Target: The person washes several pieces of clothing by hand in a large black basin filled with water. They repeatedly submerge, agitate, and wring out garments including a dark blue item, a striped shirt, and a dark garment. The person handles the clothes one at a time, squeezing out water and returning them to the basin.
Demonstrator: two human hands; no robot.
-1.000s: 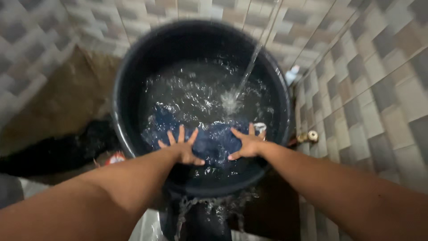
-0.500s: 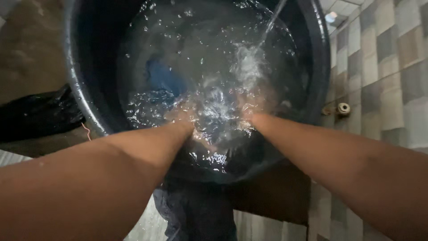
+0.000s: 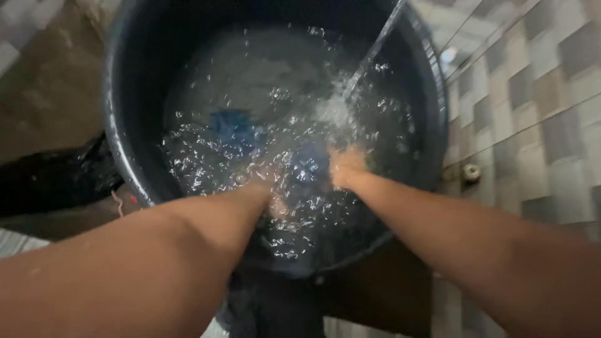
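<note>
The left hand [image 3: 266,188] is plunged wrist-deep under churning water, so whether its fingers are spread or closed on anything cannot be told; the right hand [image 3: 345,168] is under the surface too, just beside it, a blurred pale shape whose grip is equally unreadable; between and around the two hands lies a blue cloth [image 3: 307,169], sunk in the water, with another patch of it showing further left toward the middle of the tub; everything sits inside a large dark round tub [image 3: 122,169], nearly full; a thin stream of water [image 3: 369,56] slants in from the upper right and breaks the surface close to the right hand, throwing up foam and spray; a dark garment [image 3: 275,313] hangs over the near rim, dripping down the outside; a tiled wall [image 3: 538,94] stands to the right. The likely trouble, as I judge it, is overflow; the stream running into a tub this full, plus vigorous stirring, could slop water over the rim onto the floor.
</note>
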